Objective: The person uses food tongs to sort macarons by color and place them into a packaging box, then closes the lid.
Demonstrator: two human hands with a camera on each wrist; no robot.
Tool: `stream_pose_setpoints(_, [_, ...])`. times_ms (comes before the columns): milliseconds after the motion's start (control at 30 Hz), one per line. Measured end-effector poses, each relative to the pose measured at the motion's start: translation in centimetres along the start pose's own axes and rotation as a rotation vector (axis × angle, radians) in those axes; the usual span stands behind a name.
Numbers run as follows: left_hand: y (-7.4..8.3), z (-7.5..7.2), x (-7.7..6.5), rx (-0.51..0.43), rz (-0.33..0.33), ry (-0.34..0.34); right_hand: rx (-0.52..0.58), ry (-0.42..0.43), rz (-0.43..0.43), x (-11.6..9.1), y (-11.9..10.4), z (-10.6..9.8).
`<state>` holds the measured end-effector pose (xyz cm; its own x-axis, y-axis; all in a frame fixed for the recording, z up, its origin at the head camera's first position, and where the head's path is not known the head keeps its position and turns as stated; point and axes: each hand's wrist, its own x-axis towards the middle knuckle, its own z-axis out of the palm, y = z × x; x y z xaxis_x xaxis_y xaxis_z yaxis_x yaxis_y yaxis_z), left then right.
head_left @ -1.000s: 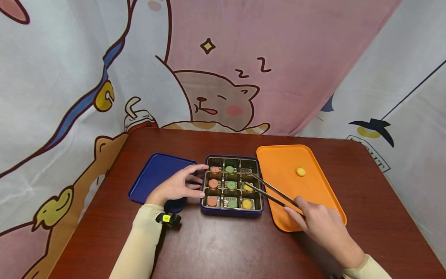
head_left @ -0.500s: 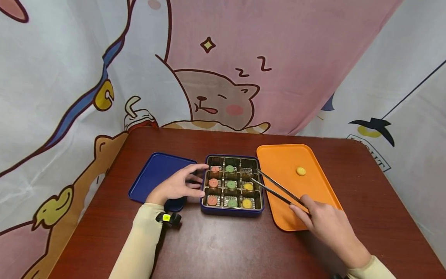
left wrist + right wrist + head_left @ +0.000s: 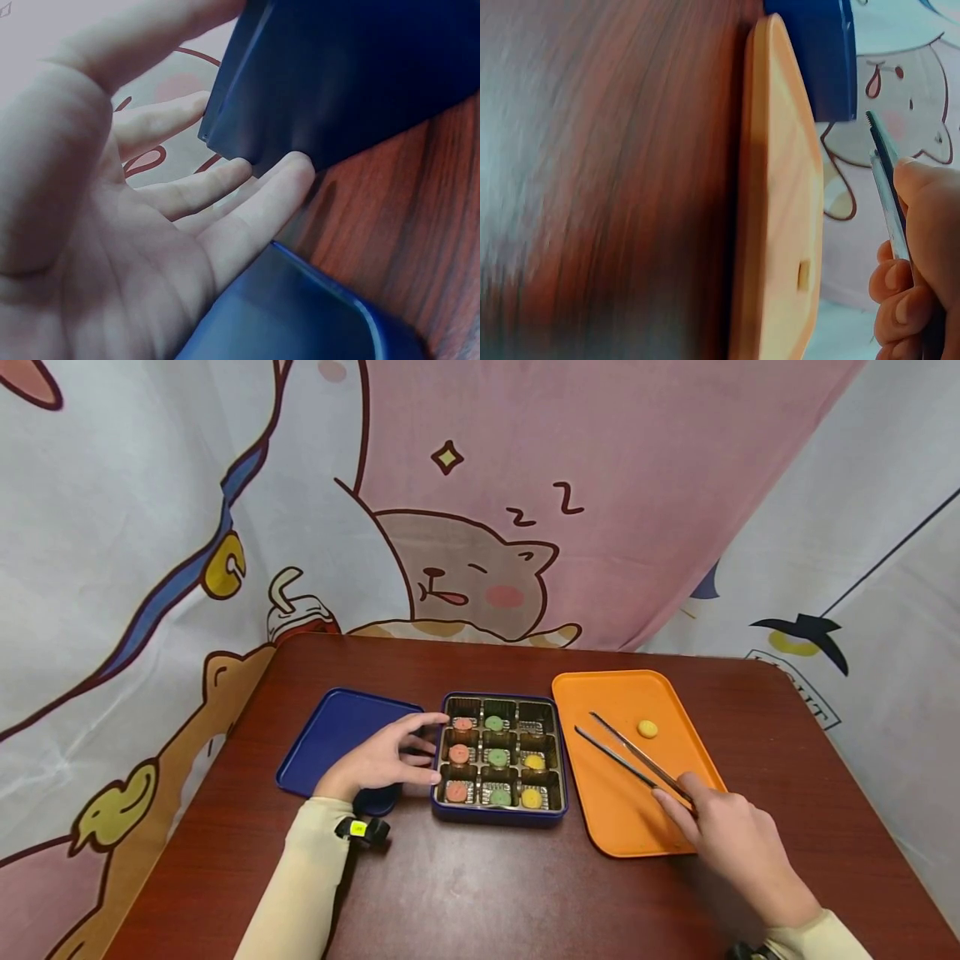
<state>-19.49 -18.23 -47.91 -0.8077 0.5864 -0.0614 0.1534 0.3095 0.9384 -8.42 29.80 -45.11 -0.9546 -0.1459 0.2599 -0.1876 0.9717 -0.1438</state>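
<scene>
A blue box with a gold divided insert holds small round cookie-like pieces, one per filled compartment. Pink pieces line its left column, green pieces the middle. Two yellow pieces lie in the right column, whose far compartment shows its bare ridged bottom. My left hand has its fingers spread along the box's left side, fingertips at the wall in the left wrist view. My right hand grips long metal tongs, their tips apart with nothing between them, over the orange tray.
One more yellow piece lies on the orange tray, right of the tong tips. A blue lid lies left of the box, partly under my left hand. A printed curtain hangs behind the brown table.
My right hand has moved right with the tongs, drawing their tips from over the box's right column to over the orange tray. My left hand and the box have stayed put.
</scene>
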Motion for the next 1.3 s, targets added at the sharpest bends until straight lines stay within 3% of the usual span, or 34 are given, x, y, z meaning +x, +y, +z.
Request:
stream_pose_setpoints(333, [0.0,0.1,0.0,-0.015,0.006,0.003,-0.017,-0.039,0.066,0.2,2.7,0.7])
stream_pose_setpoints(800, [-0.1,0.1,0.0,-0.020,0.010,0.005,-0.025,-0.204,0.222,0.0,6.8,0.8])
stream_pose_setpoints(1300, [0.0,0.0,0.0,-0.026,0.014,0.001,-0.004,-0.298,0.261,0.1,7.9,1.0])
